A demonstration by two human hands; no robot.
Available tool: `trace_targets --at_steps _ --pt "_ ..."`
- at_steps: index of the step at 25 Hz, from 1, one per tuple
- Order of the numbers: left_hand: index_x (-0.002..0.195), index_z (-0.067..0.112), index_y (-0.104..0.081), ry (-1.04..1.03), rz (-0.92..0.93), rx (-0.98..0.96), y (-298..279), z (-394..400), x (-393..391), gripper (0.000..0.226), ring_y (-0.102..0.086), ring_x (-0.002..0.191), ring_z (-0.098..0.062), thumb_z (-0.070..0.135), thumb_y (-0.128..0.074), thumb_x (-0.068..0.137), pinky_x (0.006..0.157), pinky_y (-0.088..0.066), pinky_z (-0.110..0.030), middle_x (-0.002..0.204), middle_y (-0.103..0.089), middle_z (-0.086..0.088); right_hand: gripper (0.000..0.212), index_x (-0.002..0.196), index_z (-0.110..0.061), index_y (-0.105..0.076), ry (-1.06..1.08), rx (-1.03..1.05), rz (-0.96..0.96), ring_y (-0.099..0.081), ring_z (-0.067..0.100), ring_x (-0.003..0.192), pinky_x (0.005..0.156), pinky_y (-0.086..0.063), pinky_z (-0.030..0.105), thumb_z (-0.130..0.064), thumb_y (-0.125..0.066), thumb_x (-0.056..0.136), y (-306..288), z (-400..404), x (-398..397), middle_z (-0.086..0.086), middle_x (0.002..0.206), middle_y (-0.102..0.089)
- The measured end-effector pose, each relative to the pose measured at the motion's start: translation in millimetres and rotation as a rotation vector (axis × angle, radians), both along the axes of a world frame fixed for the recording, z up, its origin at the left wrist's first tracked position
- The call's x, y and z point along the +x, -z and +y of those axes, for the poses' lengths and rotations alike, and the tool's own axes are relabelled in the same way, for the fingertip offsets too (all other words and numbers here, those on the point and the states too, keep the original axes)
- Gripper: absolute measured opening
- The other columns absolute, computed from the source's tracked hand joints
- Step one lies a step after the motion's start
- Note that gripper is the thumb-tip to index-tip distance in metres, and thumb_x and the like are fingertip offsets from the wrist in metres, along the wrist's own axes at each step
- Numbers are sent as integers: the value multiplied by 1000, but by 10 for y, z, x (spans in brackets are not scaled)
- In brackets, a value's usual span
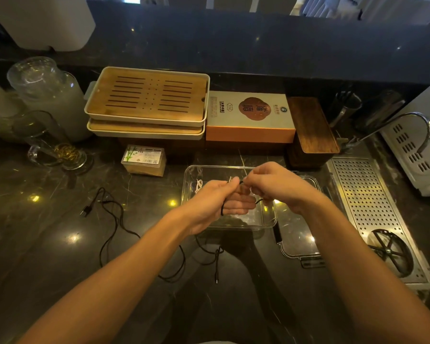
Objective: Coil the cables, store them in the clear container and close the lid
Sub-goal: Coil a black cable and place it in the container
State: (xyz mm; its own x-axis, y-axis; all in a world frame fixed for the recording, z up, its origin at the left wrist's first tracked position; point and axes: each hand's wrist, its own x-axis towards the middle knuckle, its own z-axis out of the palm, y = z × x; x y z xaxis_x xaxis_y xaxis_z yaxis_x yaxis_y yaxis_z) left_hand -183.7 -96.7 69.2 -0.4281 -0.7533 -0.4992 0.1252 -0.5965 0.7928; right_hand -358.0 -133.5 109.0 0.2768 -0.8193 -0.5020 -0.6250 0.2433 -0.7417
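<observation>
Plainly, the thin black rubbery cable [114, 219] is light, limp and springy: it trails in loose loops over the dark marbled stone desk [47, 244], its small plug lying left of the clear rectangular plastic container [271, 220], and its near end runs up into the hands. A judgement: such a cord will not hold a coil by itself, so it is best pinched close to the forming loops, with the slack fed through the fingers.

The left hand [216, 204] is held above the container, palm turned inward, its grip closed around a few turns of the cable. The right hand [278, 187] meets it from the right, thumb and fingertips pinched on the strand at the top of the loop. Both forearms reach forward, wrists nearly touching. A thin white cable [199, 186] already lies inside the container; the clear lid [298, 234] rests just beside it on the right.
</observation>
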Motion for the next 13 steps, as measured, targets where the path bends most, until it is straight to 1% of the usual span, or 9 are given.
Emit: trace_targets --at_steps 2,4,5,6,7,8,9,11,13 --pt "125 -3 -62 -89 40 -12 -9 -21 -26 47 -73 106 -27 33 -35 110 95 -58 -35 111 -74 -22 27 80 -10 -69 48 -72 -35 -51 2 49 51 -45 24 -20 -54 101 -87 118 93 -8 56 -55" --pt "118 -3 -65 -171 99 -21 -19 -47 -35 46 -73 93 -25 32 -36 109 87 -60 -31 99 -74 -21 28 85 -8 -66 113 -74 -169 -53 1 49 51 -45 24 -19 -49 104 -125 277 190 -10 53 -56" --pt "115 -2 -66 -201 129 -15 -22 -63 -37 45 -72 90 -24 33 -38 109 84 -60 -30 96 -72 -20 28 88 -5 -65 139 -77 -235 -52 3 49 50 -45 25 -18 -47 105 -106 363 233 -8 54 -55" --pt "116 -1 -66 -231 161 7 -25 -81 -47 44 -71 92 -25 33 -39 108 85 -59 -30 99 -71 -20 28 90 -3 -64 153 -84 -272 -50 4 49 48 -45 26 -18 -46 106 -69 450 270 -5 57 -53" --pt "120 -2 -63 -263 204 42 -24 -94 -63 44 -71 101 -27 32 -40 108 90 -59 -31 108 -71 -22 27 91 -4 -62 151 -81 -286 -47 5 48 46 -43 25 -18 -45 107 -10 539 301 -3 59 -51" --pt "125 -4 -60 -292 253 80 -25 -100 -82 44 -70 109 -29 31 -39 108 95 -58 -32 117 -71 -22 27 90 -7 -61 141 -62 -298 -45 4 46 44 -41 23 -18 -44 108 53 632 329 -2 60 -50" --pt "128 -6 -57 -309 298 103 -24 -106 -100 45 -70 113 -29 31 -38 109 96 -57 -33 122 -70 -23 26 90 -10 -60 130 -30 -316 -43 3 43 42 -38 20 -18 -44 109 134 715 344 -2 59 -49" --pt "129 -8 -57 -320 372 104 -19 -112 -107 49 -71 113 -25 31 -36 109 91 -59 -30 126 -69 -22 26 91 -12 -60 146 52 -372 -37 2 42 41 -31 17 -20 -44 109 272 860 352 -3 58 -44" --pt "129 -9 -58 -319 440 103 -5 -100 -88 49 -74 106 -22 30 -36 109 84 -61 -27 126 -69 -22 28 88 -14 -60 208 140 -448 -30 5 44 41 -22 18 -25 -46 109 395 940 278 -3 58 -38"
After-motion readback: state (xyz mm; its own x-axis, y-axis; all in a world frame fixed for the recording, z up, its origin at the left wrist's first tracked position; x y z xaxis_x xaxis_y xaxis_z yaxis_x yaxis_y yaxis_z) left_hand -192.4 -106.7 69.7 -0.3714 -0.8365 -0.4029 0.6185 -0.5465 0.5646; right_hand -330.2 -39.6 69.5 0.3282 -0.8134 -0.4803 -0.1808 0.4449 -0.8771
